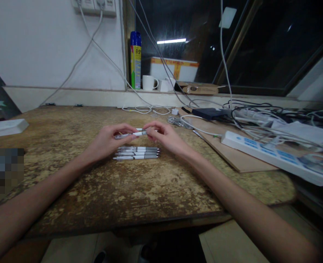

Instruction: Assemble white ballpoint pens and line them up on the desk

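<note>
Both my hands meet over the middle of the worn wooden table, with a white pen between them. My left hand pinches the pen's clear left part between thumb and fingers. At the pen's right end, my right hand has its thumb and fingertips closed, covering that end. Just below my hands lies a row of several white and grey pens, side by side with their tips to the right. Part of another pen seems to show behind the held one, mostly hidden.
On the right, a white power strip and tangled cables lie by a brown board. A small clear plastic bag sits behind my right hand. A spray can and white mug stand on the sill. A white box is at left.
</note>
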The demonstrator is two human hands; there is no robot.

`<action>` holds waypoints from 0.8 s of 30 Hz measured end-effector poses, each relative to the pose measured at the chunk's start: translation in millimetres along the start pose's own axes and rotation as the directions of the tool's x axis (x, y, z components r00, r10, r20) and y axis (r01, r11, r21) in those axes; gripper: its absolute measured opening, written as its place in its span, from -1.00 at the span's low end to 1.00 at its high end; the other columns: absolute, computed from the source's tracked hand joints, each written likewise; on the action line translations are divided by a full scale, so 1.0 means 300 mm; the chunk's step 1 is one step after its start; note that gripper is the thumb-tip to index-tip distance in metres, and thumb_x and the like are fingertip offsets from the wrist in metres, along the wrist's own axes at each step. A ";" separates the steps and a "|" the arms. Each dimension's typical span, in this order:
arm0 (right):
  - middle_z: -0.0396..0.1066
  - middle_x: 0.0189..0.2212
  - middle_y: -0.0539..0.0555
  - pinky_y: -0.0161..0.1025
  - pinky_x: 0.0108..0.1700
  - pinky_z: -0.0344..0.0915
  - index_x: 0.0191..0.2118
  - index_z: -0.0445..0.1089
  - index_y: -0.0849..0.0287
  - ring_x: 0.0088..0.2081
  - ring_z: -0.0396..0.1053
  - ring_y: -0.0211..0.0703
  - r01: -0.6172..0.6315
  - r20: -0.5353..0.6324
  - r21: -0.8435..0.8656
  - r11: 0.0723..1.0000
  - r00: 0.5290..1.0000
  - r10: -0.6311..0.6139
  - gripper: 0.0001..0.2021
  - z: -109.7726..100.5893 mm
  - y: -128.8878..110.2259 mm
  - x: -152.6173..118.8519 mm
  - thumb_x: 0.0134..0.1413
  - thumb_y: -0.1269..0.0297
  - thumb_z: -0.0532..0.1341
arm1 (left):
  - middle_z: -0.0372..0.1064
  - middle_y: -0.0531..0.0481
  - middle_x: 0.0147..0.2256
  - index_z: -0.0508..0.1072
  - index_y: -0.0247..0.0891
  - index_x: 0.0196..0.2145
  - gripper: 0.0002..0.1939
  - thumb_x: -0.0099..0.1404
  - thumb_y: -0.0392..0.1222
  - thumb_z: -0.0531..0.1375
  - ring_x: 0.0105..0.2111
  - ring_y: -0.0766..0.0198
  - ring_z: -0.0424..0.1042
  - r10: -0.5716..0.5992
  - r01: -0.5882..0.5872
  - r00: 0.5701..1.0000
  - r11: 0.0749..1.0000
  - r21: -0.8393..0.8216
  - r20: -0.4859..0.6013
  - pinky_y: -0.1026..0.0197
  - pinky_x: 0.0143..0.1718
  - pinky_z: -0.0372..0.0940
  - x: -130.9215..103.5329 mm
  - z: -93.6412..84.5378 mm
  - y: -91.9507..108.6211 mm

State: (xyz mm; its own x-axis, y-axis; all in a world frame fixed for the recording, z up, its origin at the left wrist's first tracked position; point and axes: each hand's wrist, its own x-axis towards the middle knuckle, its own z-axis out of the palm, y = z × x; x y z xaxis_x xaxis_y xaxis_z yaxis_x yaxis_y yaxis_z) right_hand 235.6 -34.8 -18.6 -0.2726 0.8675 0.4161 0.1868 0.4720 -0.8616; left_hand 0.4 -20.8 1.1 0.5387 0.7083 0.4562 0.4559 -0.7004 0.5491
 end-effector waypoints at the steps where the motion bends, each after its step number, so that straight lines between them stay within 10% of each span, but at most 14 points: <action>1: 0.33 -0.43 -0.01 -0.22 -0.28 0.15 -0.12 0.46 0.12 -0.37 0.26 -0.19 0.007 0.003 -0.010 1.000 1.000 -0.006 -0.83 0.000 -0.001 0.000 0.27 0.18 0.24 | 0.61 -0.05 -0.15 0.62 -0.19 -0.06 -0.65 0.37 0.08 0.25 -0.18 0.15 0.53 0.001 -0.001 1.000 1.000 -0.004 -0.004 0.17 -0.14 0.32 0.001 0.000 -0.003; 10: 0.16 -0.52 -0.05 -0.23 -0.37 -0.01 -0.12 0.49 0.13 -0.44 0.11 -0.21 -0.107 0.091 0.109 0.988 0.991 0.098 -0.79 0.005 -0.031 -0.015 0.30 0.13 0.21 | 0.63 -0.04 -0.19 0.67 -0.16 -0.15 -0.70 0.29 0.06 0.32 -0.21 0.13 0.54 0.007 -0.007 0.999 1.000 -0.005 -0.037 0.17 -0.14 0.35 0.000 -0.033 0.018; 14: 0.26 -0.51 -0.03 -0.21 -0.32 0.12 -0.09 0.48 0.13 -0.43 0.19 -0.20 -0.148 0.108 0.244 0.959 0.986 0.124 -0.79 0.010 -0.031 -0.015 0.28 0.15 0.22 | 0.62 -0.05 -0.33 0.65 -0.20 -0.11 -0.62 0.21 0.08 0.38 -0.33 0.15 0.52 -0.183 0.170 0.978 0.978 -0.119 -0.103 0.18 -0.29 0.34 0.007 -0.032 0.029; 24: 0.47 0.06 0.09 -0.01 0.21 0.26 -0.03 0.47 0.03 0.13 0.35 -0.06 0.032 0.024 0.179 0.983 0.999 -0.037 -0.74 0.064 -0.044 0.041 0.29 0.03 0.23 | 0.56 -0.11 -0.02 0.62 -0.14 -0.05 -0.59 0.28 0.16 0.32 -0.04 0.05 0.49 -0.247 0.189 0.967 0.856 -0.481 -0.060 0.11 -0.10 0.40 0.031 0.017 -0.031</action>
State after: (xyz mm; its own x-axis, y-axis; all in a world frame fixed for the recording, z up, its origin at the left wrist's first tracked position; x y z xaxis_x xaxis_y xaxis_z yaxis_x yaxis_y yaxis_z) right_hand 211.6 -33.4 -7.6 -0.3021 0.8454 0.4405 0.0058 0.4637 -0.8860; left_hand 4.9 -8.1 -3.4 0.3665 0.8631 0.3476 0.1514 -0.4240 0.8929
